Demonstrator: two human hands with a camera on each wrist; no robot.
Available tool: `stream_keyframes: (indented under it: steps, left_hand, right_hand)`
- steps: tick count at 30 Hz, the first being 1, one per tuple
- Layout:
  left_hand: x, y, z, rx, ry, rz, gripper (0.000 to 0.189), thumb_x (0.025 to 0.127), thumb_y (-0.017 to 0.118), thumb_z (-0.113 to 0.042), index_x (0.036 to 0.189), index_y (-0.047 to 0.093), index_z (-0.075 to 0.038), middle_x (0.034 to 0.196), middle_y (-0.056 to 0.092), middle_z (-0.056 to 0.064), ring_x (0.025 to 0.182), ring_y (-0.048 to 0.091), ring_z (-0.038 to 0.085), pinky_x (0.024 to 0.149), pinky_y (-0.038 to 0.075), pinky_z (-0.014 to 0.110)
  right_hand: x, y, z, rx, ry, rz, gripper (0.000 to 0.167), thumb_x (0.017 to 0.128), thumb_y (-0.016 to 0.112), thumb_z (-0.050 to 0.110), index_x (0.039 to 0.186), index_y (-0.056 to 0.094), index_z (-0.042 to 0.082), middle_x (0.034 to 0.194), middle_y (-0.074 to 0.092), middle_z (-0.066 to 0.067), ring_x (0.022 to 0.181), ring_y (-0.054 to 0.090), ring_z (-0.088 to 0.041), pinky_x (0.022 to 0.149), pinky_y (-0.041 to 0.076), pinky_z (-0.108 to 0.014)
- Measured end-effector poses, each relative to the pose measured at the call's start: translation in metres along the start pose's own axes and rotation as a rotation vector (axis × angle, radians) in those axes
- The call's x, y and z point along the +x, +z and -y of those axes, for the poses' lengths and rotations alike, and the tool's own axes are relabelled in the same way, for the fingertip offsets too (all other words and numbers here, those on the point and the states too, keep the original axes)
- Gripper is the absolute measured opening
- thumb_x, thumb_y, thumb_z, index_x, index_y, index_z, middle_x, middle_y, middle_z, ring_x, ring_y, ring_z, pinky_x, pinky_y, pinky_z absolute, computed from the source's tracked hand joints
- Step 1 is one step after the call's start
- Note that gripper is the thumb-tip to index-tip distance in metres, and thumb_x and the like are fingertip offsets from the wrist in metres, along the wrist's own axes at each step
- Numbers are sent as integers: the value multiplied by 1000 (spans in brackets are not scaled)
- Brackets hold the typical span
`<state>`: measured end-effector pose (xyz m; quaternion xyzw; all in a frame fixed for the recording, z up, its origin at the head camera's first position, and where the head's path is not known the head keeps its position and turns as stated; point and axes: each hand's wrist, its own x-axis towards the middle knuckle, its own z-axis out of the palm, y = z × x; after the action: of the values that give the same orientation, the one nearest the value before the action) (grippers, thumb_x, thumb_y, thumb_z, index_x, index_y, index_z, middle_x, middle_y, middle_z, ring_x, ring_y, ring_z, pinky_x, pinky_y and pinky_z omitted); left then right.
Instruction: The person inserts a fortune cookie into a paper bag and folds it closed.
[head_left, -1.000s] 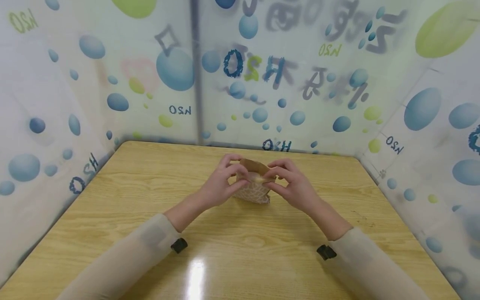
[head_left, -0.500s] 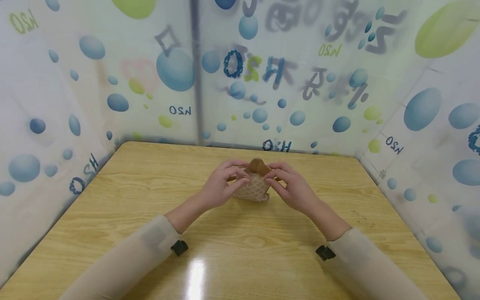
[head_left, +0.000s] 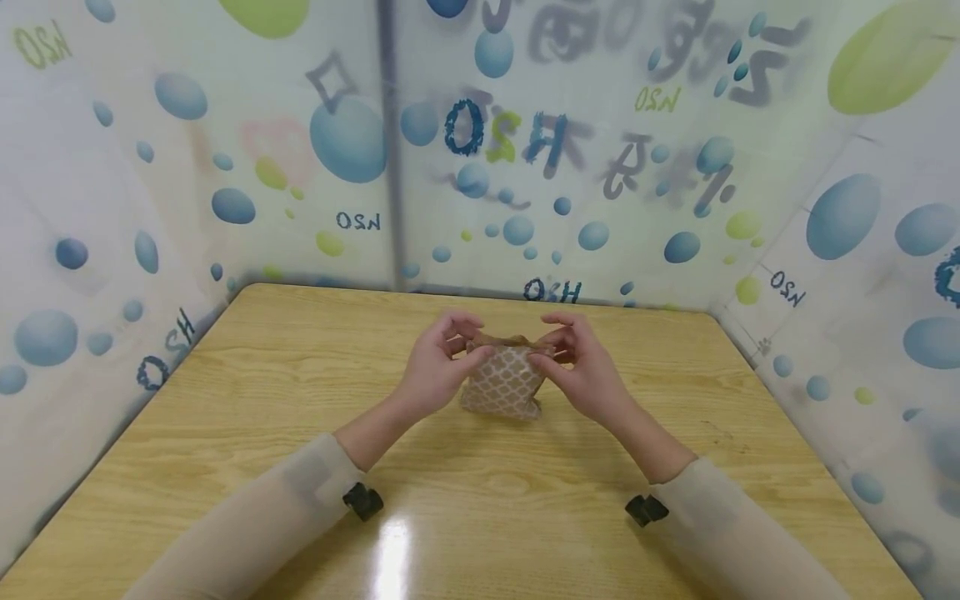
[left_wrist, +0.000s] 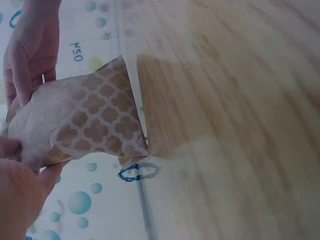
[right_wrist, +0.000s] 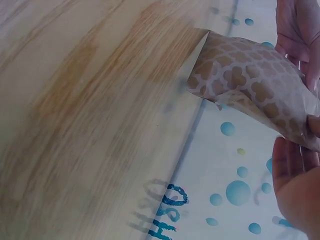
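A small brown paper bag with a white lattice pattern [head_left: 504,385] stands nearly upright at the middle of the table, its top folded over or crumpled. My left hand [head_left: 441,367] pinches the top left corner, thumb on the near face and fingers behind. The top right corner is held the same way by my right hand [head_left: 588,371]. In the left wrist view the bag [left_wrist: 97,112] has its bottom edge slightly tilted: the left corner meets the tabletop and the right one is raised. What is inside the bag is hidden.
The wooden table [head_left: 510,517] reflects a bright light near its front. Printed wall sheets [head_left: 517,167] with blue and green bubbles rise behind and at both sides. A dark strap [head_left: 363,501] sits at each sleeve's cuff.
The bag's raised brown top flap has gone down, first bunched to a peak, then lowered behind the rim. Its patterned front now faces me more upright. Both thumbs moved onto the front.
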<state>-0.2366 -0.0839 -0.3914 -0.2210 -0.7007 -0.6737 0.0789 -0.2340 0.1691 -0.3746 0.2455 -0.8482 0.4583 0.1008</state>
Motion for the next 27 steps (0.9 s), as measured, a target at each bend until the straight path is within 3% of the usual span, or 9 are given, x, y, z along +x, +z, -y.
stream_keyframes:
  steps: [4,7,13,19,27]
  left_hand:
    - [0,-1,-1,-6,-22,-8,42,100,75,4,137,58,-4,103,63,7,86,67,16,67,54,22]
    - [1,-2,-1,-4,-16,7,38,100,75,3,135,61,-2,105,64,8,89,68,16,73,55,22]
    - [1,-3,-1,-2,-17,42,29,102,77,-4,129,68,-2,114,68,11,97,68,16,82,59,22]
    - [2,-2,0,31,-85,29,25,107,74,-17,130,71,-9,114,70,7,98,63,19,80,55,23]
    - [6,3,-8,-15,-152,9,31,104,73,-7,135,67,-9,102,63,1,87,59,18,72,48,23]
  right_hand:
    - [0,1,0,54,71,27,30,105,75,13,134,73,5,117,75,-14,95,71,-18,83,62,-23]
    - [0,1,0,81,103,39,20,106,75,15,122,80,6,115,75,-13,94,71,-19,82,62,-25]
    - [1,2,0,105,99,21,19,104,77,14,122,76,8,118,75,-13,99,72,-19,83,63,-26]
    - [1,3,0,98,88,8,10,105,76,17,112,76,9,111,74,-11,95,69,-19,81,61,-24]
    - [1,3,2,84,84,46,20,106,74,15,124,72,6,114,73,-14,96,69,-18,81,62,-25]
